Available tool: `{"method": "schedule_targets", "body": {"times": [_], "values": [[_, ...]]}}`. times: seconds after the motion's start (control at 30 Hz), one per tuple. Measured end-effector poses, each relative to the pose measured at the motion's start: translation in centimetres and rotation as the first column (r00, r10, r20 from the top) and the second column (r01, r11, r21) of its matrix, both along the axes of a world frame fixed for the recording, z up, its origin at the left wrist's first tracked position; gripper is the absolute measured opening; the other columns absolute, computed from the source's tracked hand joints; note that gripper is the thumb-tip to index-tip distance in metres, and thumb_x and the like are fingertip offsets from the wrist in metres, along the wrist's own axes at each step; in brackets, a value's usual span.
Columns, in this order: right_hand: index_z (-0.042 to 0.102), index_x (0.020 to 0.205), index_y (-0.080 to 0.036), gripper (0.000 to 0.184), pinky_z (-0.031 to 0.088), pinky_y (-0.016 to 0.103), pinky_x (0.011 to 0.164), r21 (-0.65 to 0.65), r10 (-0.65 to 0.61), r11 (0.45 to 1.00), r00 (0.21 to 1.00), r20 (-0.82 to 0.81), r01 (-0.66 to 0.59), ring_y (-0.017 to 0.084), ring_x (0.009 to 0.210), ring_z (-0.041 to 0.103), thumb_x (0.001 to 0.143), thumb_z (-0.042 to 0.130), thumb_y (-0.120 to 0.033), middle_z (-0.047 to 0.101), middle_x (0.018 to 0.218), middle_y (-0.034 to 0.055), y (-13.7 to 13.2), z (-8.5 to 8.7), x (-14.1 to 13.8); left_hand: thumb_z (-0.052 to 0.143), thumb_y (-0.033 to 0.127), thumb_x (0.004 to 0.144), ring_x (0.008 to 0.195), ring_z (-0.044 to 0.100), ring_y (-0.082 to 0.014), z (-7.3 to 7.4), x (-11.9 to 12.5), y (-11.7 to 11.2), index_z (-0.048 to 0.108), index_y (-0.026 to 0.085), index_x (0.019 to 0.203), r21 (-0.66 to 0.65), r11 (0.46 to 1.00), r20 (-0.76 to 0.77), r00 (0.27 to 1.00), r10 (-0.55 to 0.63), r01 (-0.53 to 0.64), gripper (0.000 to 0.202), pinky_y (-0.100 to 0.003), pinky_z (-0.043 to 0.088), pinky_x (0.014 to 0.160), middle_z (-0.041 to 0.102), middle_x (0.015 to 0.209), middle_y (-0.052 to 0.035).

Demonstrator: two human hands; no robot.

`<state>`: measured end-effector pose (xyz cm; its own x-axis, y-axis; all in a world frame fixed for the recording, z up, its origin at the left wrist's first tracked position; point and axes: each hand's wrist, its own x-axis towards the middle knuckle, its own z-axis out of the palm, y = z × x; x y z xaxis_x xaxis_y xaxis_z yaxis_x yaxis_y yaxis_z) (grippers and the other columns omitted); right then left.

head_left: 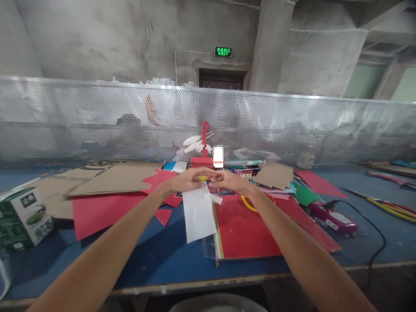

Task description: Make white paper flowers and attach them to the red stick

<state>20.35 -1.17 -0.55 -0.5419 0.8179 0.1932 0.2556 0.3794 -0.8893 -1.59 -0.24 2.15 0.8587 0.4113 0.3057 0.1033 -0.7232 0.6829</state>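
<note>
Both arms reach out over a blue worktable (pixel 152 255). My left hand (pixel 191 179) pinches the top of a white paper strip (pixel 198 214) that hangs down toward me, with a small yellow bit showing at the fingertips. My right hand (pixel 229 180) meets it fingertip to fingertip, fingers closed on the same strip's upper edge. Under the hands lies a stack of coloured paper sheets (pixel 247 229) with a red sheet on top, and scissors with yellow and red handles (pixel 248 203) rest on it.
Red paper (pixel 97 212) and cardboard sheets (pixel 113 177) lie at left, a green-and-white box (pixel 24 216) at far left. A purple glue gun (pixel 333 219) with black cord sits at right. A red stand (pixel 203 154) and phone (pixel 218 157) stand before a perforated metal screen (pixel 292 125).
</note>
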Motion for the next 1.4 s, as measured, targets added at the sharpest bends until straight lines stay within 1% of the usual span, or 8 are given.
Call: {"method": "schedule_targets", "body": {"times": [0.23,0.37,0.47,0.7,0.83,0.97,1.23,1.4], "values": [[0.068,0.104,-0.019,0.041,0.044,0.026,0.062,-0.099,-0.016,0.995,0.999,-0.050,0.011,0.016,0.079,0.058,0.071,0.077,-0.042,0.065,0.096,0.0078,-0.5,-0.4,-0.7,0.058,0.021,0.087,0.115,0.056,-0.0221,0.0,-0.3,-0.2,0.054,0.024,0.127,-0.017,1.000,0.056,0.998,-0.019,0.020,0.040,-0.035,0.049,0.086,0.052,0.136,-0.0131],[0.067,0.091,-0.018,0.031,0.040,0.024,0.061,-0.084,0.124,0.988,0.991,-0.043,-0.127,0.012,0.073,0.053,0.075,0.073,-0.043,0.061,0.086,0.0031,-1.0,-0.3,-0.9,0.057,0.025,0.088,0.116,0.054,-0.0232,-0.1,-0.6,0.0,0.050,0.023,0.130,0.000,1.000,0.078,0.997,-0.024,0.024,0.042,-0.034,0.049,0.085,0.052,0.134,-0.0140],[0.065,0.082,-0.016,0.030,0.038,0.024,0.061,-0.058,0.131,0.990,0.991,-0.023,-0.132,0.009,0.066,0.048,0.075,0.073,-0.044,0.057,0.076,0.0002,-0.9,-0.3,-0.8,0.057,0.025,0.088,0.107,0.058,-0.0212,0.1,-0.9,0.1,0.047,0.023,0.133,0.002,1.000,0.079,0.997,-0.011,0.011,0.046,-0.032,0.049,0.079,0.052,0.133,-0.0148],[0.065,0.085,-0.017,0.033,0.033,0.023,0.055,-0.044,0.105,0.993,0.993,-0.044,-0.107,0.008,0.058,0.045,0.073,0.073,-0.047,0.058,0.075,-0.0015,-0.2,-0.4,-0.3,0.061,0.024,0.082,0.096,0.059,-0.0189,0.6,-1.5,0.5,0.048,0.021,0.130,0.021,0.989,-0.016,0.989,0.146,-0.145,0.049,-0.029,0.046,0.075,0.057,0.123,-0.0124],[0.067,0.091,-0.018,0.034,0.034,0.022,0.058,0.008,0.080,0.997,0.996,-0.024,-0.080,0.009,0.063,0.048,0.075,0.071,-0.047,0.060,0.078,-0.0008,-0.2,-0.3,-0.2,0.060,0.027,0.084,0.090,0.060,-0.0183,0.7,-1.5,0.5,0.057,0.019,0.116,0.028,0.981,-0.073,0.978,0.195,-0.194,0.034,-0.029,0.045,0.073,0.065,0.100,-0.0081],[0.069,0.087,-0.017,0.034,0.039,0.025,0.072,0.075,0.057,0.996,0.998,-0.013,-0.055,0.012,0.075,0.053,0.078,0.067,-0.049,0.062,0.083,0.0008,-0.5,-0.1,-0.5,0.058,0.031,0.086,0.083,0.058,-0.0154,0.8,-1.3,0.3,0.063,0.018,0.099,0.042,0.985,-0.082,0.982,0.169,-0.166,0.020,-0.028,0.043,0.071,0.065,0.095,-0.0060],[0.065,0.078,-0.017,0.027,0.036,0.023,0.062,0.037,0.021,0.999,0.998,-0.063,-0.018,0.010,0.063,0.050,0.078,0.066,-0.044,0.057,0.071,-0.0013,-0.9,0.3,-0.8,0.052,0.039,0.088,0.063,0.044,-0.0111,1.1,-2.0,0.9,0.055,0.018,0.084,0.069,0.985,-0.167,0.971,0.170,-0.161,0.022,-0.023,0.034,0.057,0.053,0.074,-0.0007],[0.063,0.084,-0.018,0.030,0.033,0.022,0.053,-0.015,-0.026,1.000,0.994,-0.105,0.025,0.009,0.053,0.046,0.079,0.064,-0.048,0.056,0.060,-0.0025,-0.6,0.0,-0.4,0.056,0.038,0.082,0.061,0.045,-0.0124,2.0,-5.3,2.3,0.056,0.017,0.073,0.274,0.913,-0.258,0.891,0.373,-0.302,0.022,-0.023,0.035,0.058,0.054,0.069,-0.0002]]}}
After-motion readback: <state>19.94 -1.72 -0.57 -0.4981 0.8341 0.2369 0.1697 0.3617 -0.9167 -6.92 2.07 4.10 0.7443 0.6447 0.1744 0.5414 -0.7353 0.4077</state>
